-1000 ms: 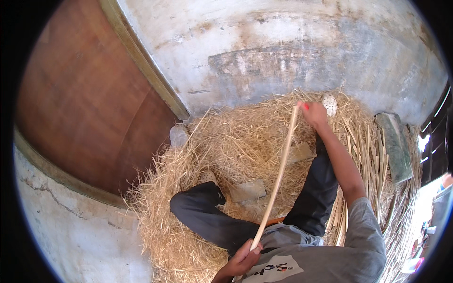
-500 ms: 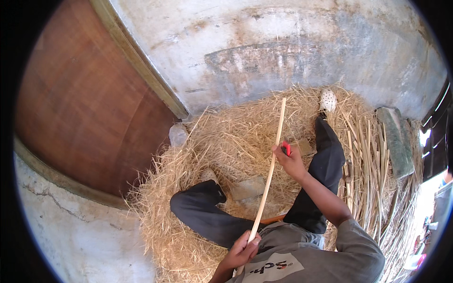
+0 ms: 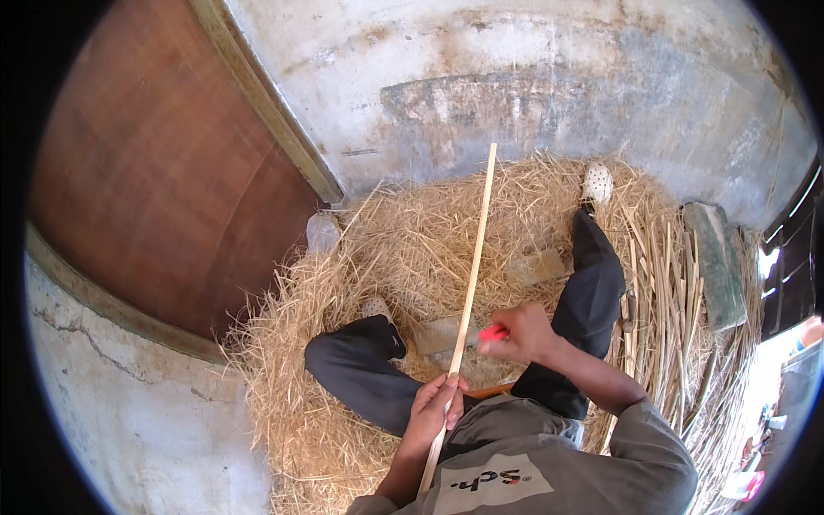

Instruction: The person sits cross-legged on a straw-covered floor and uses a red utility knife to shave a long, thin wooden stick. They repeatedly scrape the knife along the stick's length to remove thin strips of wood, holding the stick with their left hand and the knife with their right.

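A long, pale, peeled stick (image 3: 475, 270) slants up from beside my waist, its far tip reaching over the straw toward the wall. My left hand (image 3: 435, 405) is closed around its lower part, close to my lap. In my right hand (image 3: 525, 333), just to the right of the stick, is a red-handled tool (image 3: 493, 333), apparently a knife. Its short grey end points at the stick just above my left hand. Whether that end touches the wood I cannot tell.
Loose straw (image 3: 421, 232) covers the floor between my spread legs, with a flat block (image 3: 446, 335) and another block (image 3: 536, 267) in it. Long thin stalks (image 3: 661, 292) lie to the right beside a greenish slab (image 3: 717, 266). A brown door (image 3: 172, 172) and stained wall (image 3: 515, 86) stand around.
My right hand has come down and nearer, from midway along the stick to just above my left hand. The stick's far tip has swung left and up. My left hand has risen slightly.
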{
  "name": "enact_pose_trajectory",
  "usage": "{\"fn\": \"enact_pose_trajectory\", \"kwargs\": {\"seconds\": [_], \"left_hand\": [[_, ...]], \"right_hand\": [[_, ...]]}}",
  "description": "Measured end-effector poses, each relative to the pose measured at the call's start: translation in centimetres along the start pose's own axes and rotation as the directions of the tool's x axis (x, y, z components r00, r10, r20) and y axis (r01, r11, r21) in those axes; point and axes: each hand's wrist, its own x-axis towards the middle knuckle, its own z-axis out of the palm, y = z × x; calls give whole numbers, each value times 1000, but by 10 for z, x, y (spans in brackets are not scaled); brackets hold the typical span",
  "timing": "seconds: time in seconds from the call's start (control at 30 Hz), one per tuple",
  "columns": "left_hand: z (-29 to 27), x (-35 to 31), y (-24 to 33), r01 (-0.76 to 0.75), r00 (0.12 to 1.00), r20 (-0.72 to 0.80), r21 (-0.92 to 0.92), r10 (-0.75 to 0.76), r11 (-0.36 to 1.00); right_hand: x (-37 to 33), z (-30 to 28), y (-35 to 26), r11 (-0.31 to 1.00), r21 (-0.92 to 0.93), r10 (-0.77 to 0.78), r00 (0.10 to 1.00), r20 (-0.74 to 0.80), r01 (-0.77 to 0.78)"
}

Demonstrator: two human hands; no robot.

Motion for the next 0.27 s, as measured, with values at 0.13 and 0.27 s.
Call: {"fn": "enact_pose_trajectory", "kwargs": {"seconds": [0.13,0.27], "left_hand": [[-1,0,-5,-12,1000,22,5,12,1000],[-2,-4,-6,-34,993,109,-17,36,999]], "right_hand": [[13,-4,-5,974,-209,-101,994,-33,92],[46,-8,44,949,-253,137,968,-209,-189]]}}
